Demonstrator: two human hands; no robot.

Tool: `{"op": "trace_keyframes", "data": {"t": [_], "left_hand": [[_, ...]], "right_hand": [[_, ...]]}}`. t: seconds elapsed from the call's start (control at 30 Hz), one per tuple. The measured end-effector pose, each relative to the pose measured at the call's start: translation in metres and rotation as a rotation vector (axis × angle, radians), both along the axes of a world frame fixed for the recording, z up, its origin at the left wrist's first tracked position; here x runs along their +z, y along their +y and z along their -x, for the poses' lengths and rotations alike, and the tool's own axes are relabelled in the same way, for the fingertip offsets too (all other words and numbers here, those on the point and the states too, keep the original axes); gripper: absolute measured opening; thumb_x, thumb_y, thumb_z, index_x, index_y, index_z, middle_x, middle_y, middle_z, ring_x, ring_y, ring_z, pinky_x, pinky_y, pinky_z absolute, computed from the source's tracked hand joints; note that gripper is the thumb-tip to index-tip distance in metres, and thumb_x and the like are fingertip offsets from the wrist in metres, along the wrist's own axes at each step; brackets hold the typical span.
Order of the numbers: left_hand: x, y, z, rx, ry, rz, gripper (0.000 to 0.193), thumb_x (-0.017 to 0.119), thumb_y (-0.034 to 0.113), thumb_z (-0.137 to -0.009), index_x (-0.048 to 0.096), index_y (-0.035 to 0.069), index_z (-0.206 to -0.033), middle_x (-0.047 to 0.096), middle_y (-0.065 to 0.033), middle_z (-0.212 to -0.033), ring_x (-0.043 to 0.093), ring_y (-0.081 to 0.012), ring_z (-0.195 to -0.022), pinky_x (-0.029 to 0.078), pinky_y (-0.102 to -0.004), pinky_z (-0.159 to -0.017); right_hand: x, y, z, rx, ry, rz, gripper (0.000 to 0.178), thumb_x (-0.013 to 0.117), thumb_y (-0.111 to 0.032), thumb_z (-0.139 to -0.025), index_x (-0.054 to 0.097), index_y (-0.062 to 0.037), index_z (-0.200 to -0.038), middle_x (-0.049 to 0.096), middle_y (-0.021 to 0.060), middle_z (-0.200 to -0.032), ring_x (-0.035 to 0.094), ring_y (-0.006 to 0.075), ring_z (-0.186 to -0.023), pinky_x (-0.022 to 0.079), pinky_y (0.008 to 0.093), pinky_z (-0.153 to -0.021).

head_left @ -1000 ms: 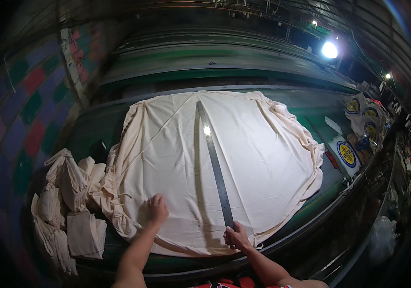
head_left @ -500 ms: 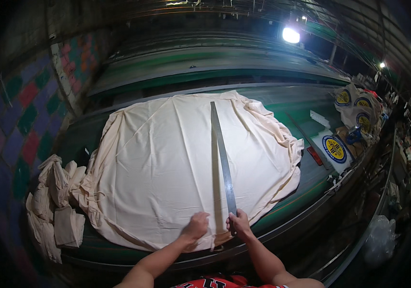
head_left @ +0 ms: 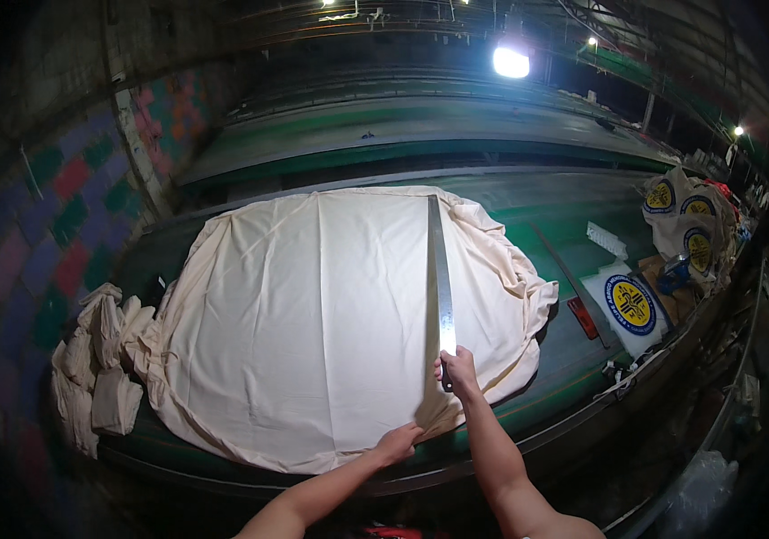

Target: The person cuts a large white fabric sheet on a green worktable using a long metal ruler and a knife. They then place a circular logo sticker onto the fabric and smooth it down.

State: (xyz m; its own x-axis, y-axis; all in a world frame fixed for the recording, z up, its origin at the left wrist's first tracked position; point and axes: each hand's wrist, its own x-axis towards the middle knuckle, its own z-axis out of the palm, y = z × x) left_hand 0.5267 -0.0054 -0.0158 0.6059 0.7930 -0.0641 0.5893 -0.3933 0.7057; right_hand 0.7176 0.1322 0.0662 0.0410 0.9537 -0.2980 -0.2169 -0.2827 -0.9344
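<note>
A large cream cloth (head_left: 259, 296) lies spread over the green table, with bunched folds round its rim. My right hand (head_left: 458, 368) is closed round the near end of a long metal ruler (head_left: 443, 278), which points away from me across the right part of the cloth. The ruler's shadow falls along its left side. Lower and to the left, my left hand (head_left: 399, 443) is at the cloth's near edge, its fingers closed on the fabric there. The fingertips are partly hidden.
Folded cream cloth bundles (head_left: 101, 364) sit at the table's left end. To the right lie a red-handled tool (head_left: 584, 318), a white ridged piece (head_left: 606, 241), a sheet with a blue-yellow round emblem (head_left: 629, 304) and printed cloth (head_left: 692, 216). Another long green table (head_left: 349, 135) stands beyond.
The ruler has shifted right over the cloth, and my right hand is farther from me. My left hand has moved right and nearer to the cloth's front edge, closing on it. The view has shifted slightly.
</note>
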Motion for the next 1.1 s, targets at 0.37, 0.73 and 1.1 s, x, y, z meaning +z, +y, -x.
{"op": "trace_keyframes", "data": {"t": [0.37,0.73,1.1], "left_hand": [[0.006,0.014,-0.003,-0.089,-0.079,0.36,0.032,0.062,0.022,-0.092,0.065,0.008,-0.12,0.053,-0.0219,-0.108,0.056,-0.0393,-0.096,0.047,-0.0422,-0.09],[0.01,0.022,-0.032,-0.27,0.419,0.305,0.062,0.061,0.021,-0.088,0.043,0.027,-0.147,0.047,-0.0226,-0.126,0.057,-0.0441,-0.114,0.05,-0.0558,-0.09],[0.028,0.022,-0.036,-0.43,0.46,0.366,0.074,0.054,0.008,-0.083,0.042,0.042,-0.148,0.045,-0.0194,-0.125,0.057,-0.0406,-0.116,0.044,-0.0638,-0.088]], "right_hand": [[-0.025,-0.04,-0.004,-0.009,-0.194,0.045,0.013,0.051,-0.011,-0.098,0.047,0.0014,-0.096,0.058,0.009,-0.067,0.058,0.0177,-0.048,0.049,0.0339,-0.042],[-0.006,-0.034,-0.011,0.056,-0.225,0.011,0.013,0.052,-0.011,-0.099,0.049,0.0003,-0.094,0.06,0.0086,-0.069,0.06,0.0166,-0.049,0.049,0.0322,-0.042],[-0.009,0.019,-0.002,0.016,-0.077,0.104,0.012,0.051,-0.012,-0.1,0.049,-0.0003,-0.096,0.061,0.0082,-0.07,0.06,0.0156,-0.049,0.049,0.0313,-0.043]]}}
